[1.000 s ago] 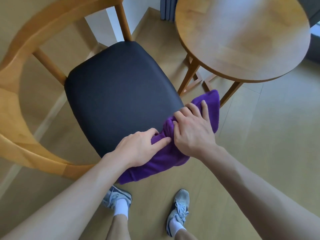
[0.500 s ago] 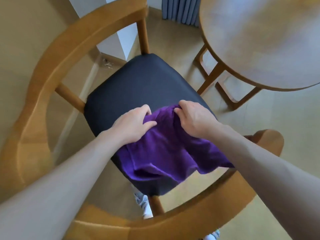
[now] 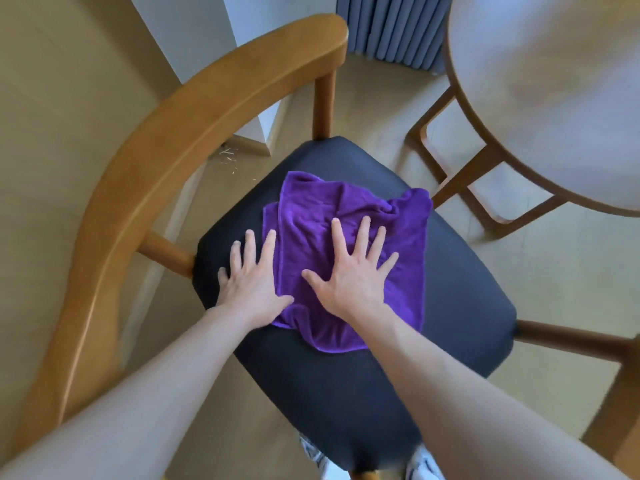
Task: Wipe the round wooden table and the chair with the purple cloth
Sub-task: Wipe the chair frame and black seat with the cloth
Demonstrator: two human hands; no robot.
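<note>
Chair (image 3: 145, 188): wooden frame with a curved back rail sweeping along the left and a dark padded seat (image 3: 450, 306) at centre. Purple cloth (image 3: 346, 209): lies rumpled and partly folded on the seat, towards its far half, one corner bunched near the seat's right edge, the near edge sagging in a fold below the wrists. Left hand (image 3: 252, 282): flat, palm down, fingers straight and spread; its thumb side rests on the cloth's left edge while the outer fingers lie on the bare seat. Right hand (image 3: 353, 275): flat, palm down, fingers splayed wide, pressing on the middle of the cloth; neither hand pinches or curls round the fabric. Round wooden table (image 3: 554, 81): upper right, pale top with wooden legs beneath, standing near the chair but apart from it. Floor: light boards; a few small specks lie near the white wall corner behind the chair. Blue-grey pleated curtain (image 3: 391, 29): top centre. Shoes (image 3: 422, 462): partly visible beneath the seat's near edge.
</note>
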